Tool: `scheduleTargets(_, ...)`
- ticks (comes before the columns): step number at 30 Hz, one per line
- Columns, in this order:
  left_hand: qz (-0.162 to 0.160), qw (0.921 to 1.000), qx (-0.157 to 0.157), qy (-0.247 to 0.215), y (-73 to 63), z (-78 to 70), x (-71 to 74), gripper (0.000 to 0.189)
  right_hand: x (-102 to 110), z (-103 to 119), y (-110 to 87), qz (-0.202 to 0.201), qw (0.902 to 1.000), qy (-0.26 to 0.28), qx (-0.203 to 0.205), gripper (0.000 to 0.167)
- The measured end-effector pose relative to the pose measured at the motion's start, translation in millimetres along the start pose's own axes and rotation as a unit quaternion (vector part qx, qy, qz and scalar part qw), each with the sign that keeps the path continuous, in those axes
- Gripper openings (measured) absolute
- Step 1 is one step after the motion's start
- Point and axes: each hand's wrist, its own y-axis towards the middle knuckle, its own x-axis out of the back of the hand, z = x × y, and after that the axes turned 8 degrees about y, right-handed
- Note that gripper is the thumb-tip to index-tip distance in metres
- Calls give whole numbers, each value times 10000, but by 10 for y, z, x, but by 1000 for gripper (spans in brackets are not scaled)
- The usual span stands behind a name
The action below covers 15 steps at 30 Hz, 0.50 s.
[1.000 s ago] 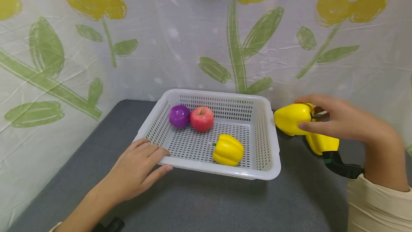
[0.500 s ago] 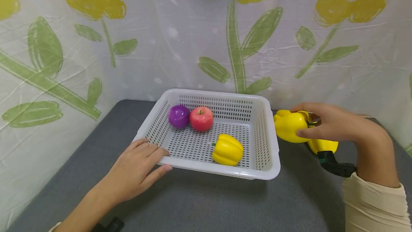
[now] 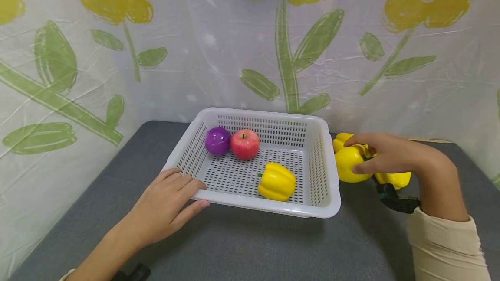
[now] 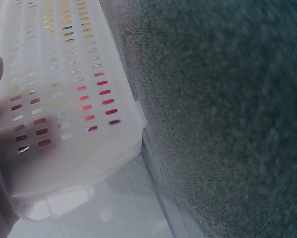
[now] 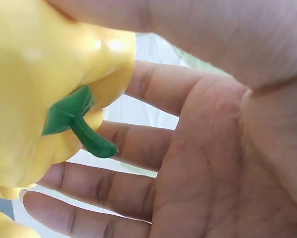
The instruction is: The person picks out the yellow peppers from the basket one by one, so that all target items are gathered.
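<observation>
A yellow bell pepper (image 3: 349,166) with a green stem is held in my right hand (image 3: 398,155), just off the basket's right end. In the right wrist view, the thumb lies on one side of the bell pepper (image 5: 24,84) and the fingers on the other. My left hand (image 3: 166,205) grips the front left corner of the white plastic basket (image 3: 312,211), fingers over the rim and thumb outside. Inside the basket are a purple round fruit (image 3: 217,141), a red apple (image 3: 245,144) and another yellow bell pepper (image 3: 276,181).
Behind the held pepper lies a yellow pepper (image 3: 340,140), partly hidden. One more yellow pepper (image 3: 395,179) lies under my right hand, near the wrist strap (image 3: 396,200). A flower-print curtain (image 3: 195,55) rises behind the dark grey table (image 3: 254,246).
My right hand has brought its bell pepper a little toward me and left, uncovering the pepper behind it. The left hand, basket and its contents have stayed put.
</observation>
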Motion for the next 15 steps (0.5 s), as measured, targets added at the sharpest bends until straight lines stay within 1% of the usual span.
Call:
scheduleTargets(5,-27,10000,-4,-4,-1,-3,3,40,-16,-9,52,129,9997,-86,-171,68)
scheduleTargets(9,-21,10000,10,-3,-1,-9,4,40,-36,-34,95,123,9995,-199,-217,68)
scheduleTargets(15,-116,9999,-37,-34,4,-9,2,40,-57,-41,149,83,9997,-227,-92,61)
